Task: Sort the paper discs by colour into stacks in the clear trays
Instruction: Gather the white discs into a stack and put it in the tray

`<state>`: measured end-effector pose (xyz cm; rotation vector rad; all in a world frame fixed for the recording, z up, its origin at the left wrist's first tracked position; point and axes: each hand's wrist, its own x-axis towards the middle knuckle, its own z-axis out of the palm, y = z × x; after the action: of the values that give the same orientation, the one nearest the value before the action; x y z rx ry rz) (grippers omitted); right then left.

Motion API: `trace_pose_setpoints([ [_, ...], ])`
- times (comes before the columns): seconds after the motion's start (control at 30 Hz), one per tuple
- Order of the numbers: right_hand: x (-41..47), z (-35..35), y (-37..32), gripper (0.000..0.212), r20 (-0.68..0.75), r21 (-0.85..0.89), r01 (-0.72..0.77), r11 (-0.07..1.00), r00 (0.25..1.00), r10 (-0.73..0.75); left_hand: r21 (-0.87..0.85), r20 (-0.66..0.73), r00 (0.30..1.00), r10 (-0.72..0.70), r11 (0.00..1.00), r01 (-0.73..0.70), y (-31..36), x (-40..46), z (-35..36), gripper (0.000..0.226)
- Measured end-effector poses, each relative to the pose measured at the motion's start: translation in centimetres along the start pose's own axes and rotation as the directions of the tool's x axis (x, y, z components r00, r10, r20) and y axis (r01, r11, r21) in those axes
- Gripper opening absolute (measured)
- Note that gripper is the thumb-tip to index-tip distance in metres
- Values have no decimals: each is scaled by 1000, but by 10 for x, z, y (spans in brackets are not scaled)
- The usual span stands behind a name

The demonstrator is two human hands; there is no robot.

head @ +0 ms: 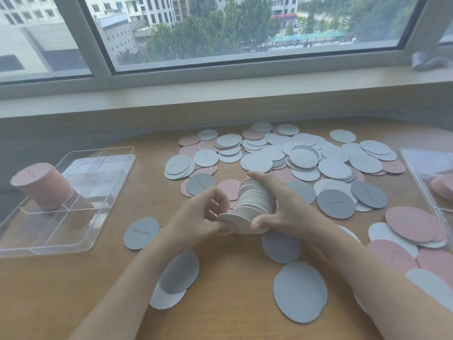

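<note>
A thick stack of white paper discs [252,201] lies on its side above the table's middle. My right hand [277,202] grips it from the right, thumb under its near end. My left hand [201,214] pinches the nearest disc at the stack's front end. Loose white, pink and grey discs [304,158] are scattered over the wooden table behind and around my hands. A clear tray [73,231] at the left holds a tall stack of pink discs [41,187]. A second clear tray [416,158] at the right edge holds another pink stack [442,186].
Grey discs [300,292] lie near my forearms at the front. Pink and white discs [411,224] overlap at the right front. A window sill [220,94] runs behind the table, with a crumpled wrapper [426,60] at its right.
</note>
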<state>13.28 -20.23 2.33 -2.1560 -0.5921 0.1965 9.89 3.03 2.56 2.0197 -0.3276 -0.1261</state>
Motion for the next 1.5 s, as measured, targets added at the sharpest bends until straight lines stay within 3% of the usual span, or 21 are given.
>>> trace_pose_setpoints([
  [0.07,0,1,0,113,30,1,11,1000,999,-11,59,-99,995,29,998,-24,-3,3,10,54],
  [0.13,0,2,1,115,57,-3,30,1000,998,-30,244,-158,979,125,966,-84,-8,6,19,79],
  [0.2,0,4,1,118,75,-20,50,999,996,-49,431,-103,980,170,896,-110,-12,7,24,96],
  [0.3,1,5,2,119,90,-63,92,994,992,-86,595,37,988,147,792,-140,-13,9,31,99],
  [0.53,6,6,2,132,71,-247,120,961,992,-106,662,162,976,145,718,-217,-15,6,27,91],
  [0.77,2,10,1,125,87,-188,133,973,989,-118,722,162,977,139,659,-213,-15,4,30,99],
  [1.07,1,8,2,117,50,-201,125,971,992,-117,685,109,980,169,701,-197,-19,7,29,93],
  [1.2,-3,-3,6,99,49,-162,113,980,993,-107,658,58,973,225,724,-207,-19,7,27,99],
  [1.3,-3,-5,8,86,27,-158,104,982,995,-101,484,107,977,185,849,-214,-17,11,6,96],
  [1.4,-3,-6,8,85,29,-154,93,984,996,-89,346,-96,980,174,929,-131,-22,24,-35,65],
  [1.5,-1,-5,9,85,36,-131,91,987,996,-87,524,-361,928,94,844,118,-28,48,-74,33],
])
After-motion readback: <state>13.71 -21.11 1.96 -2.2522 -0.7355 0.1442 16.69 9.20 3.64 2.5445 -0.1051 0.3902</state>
